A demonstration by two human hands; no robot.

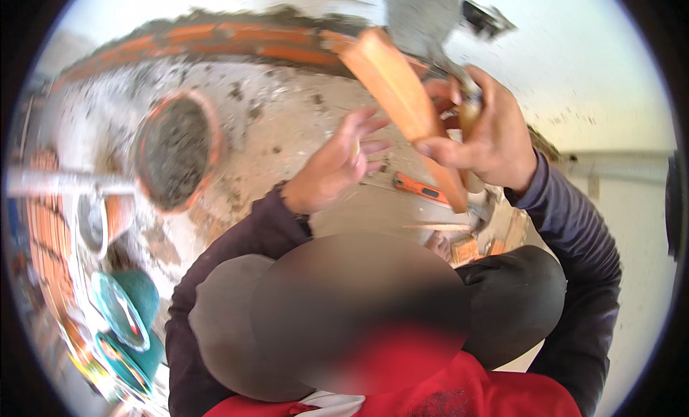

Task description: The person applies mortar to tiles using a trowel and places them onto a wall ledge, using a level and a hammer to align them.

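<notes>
My right hand [499,133] is closed around the handle of a trowel [422,19], whose grey, mortar-smeared blade points up toward the wall. The same hand grips a long, flat orange brick [393,80], its thumb pressed on the near face. The brick is tilted, with its upper end close to the low brick course. Just left of the brick, my left hand [334,162] is open, fingers spread and slightly blurred, apart from the brick. Beneath the brick, an orange and black hand tool [420,187] lies on the floor.
A low course of bricks and mortar [237,40] curves along the far side. To the left stands a tub [214,144] filled with grey mortar. Teal buckets [147,291] and stacked bricks [50,237] are farther left. Broken brick pieces [465,250] lie by my knee.
</notes>
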